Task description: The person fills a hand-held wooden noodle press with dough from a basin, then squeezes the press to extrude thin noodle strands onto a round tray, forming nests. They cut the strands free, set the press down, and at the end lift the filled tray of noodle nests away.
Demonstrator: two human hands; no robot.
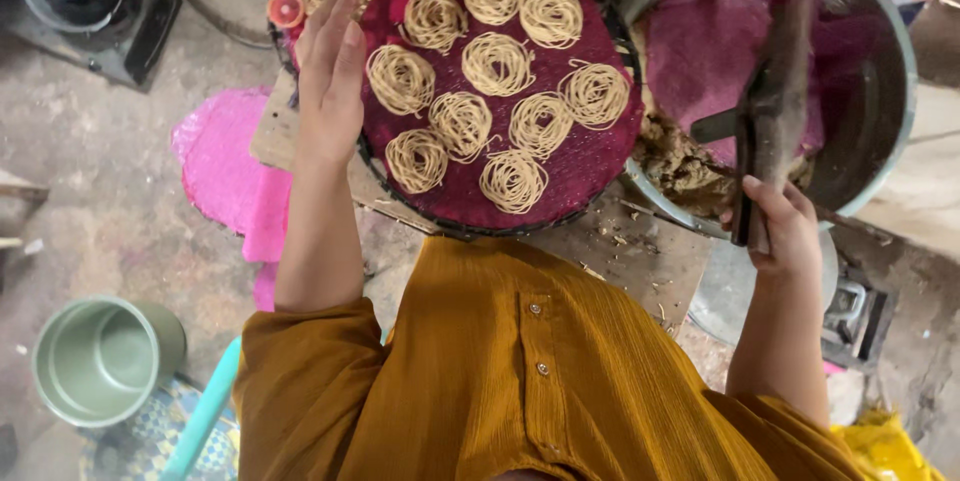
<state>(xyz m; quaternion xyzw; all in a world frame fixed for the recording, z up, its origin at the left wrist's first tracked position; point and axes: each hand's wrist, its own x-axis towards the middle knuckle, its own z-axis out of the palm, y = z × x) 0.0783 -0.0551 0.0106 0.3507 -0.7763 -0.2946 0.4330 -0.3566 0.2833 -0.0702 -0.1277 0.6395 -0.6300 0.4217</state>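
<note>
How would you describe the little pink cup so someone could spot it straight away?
Start at the big round tray lined in dark magenta and covered with noodle coils. At its upper left rim, just left of the left hand's fingertips, sits the small pink cup, the only bright, smooth, open-topped thing there.

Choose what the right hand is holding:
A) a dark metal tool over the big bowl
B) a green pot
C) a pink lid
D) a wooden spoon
A: the right hand grips a dark metal tool held above the big bowl, while the left hand rests on the round tray of noodle coils.
</note>
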